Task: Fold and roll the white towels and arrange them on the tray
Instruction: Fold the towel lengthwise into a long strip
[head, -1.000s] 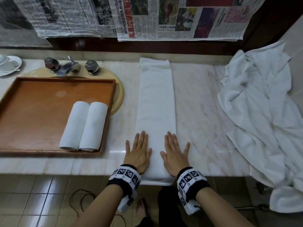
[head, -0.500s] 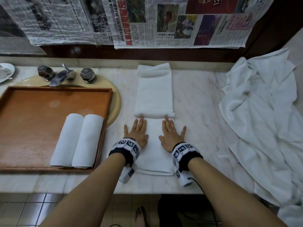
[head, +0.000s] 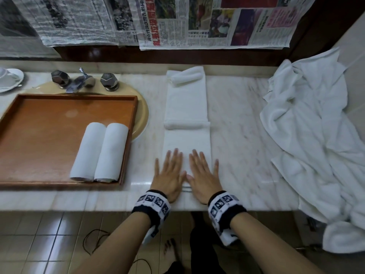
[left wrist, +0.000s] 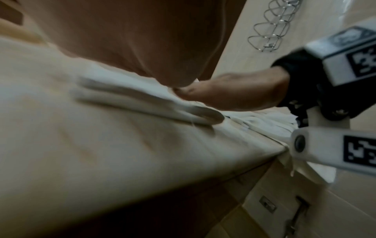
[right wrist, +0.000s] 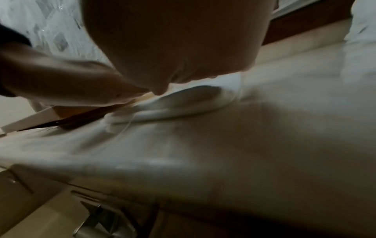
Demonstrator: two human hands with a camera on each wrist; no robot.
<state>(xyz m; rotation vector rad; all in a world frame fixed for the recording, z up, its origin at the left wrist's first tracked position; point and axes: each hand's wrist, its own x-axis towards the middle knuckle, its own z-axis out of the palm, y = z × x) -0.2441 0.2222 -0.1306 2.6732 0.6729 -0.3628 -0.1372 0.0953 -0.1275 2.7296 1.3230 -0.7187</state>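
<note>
While both flat hands, left hand (head: 168, 176) and right hand (head: 203, 177), pressed the folded towel (head: 186, 107), tray (head: 39, 139) with two rolled towels (head: 99, 153) lay left of it, loose towels (head: 316, 139) heaped right of it.

Both palms hide the near end of the folded towel (head: 186, 107); the fingertips blur. The saucer (head: 10, 81) runs off the left edge; the wrist views are smeared.

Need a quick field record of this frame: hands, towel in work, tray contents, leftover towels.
left hand: flat, fingers straight, pressing near end of folded towel
right hand: same, beside left hand
folded towel: long strip on marble counter, cross fold midway
tray: two rolled towels side by side
unfolded towels: heap, counter's right end
</note>
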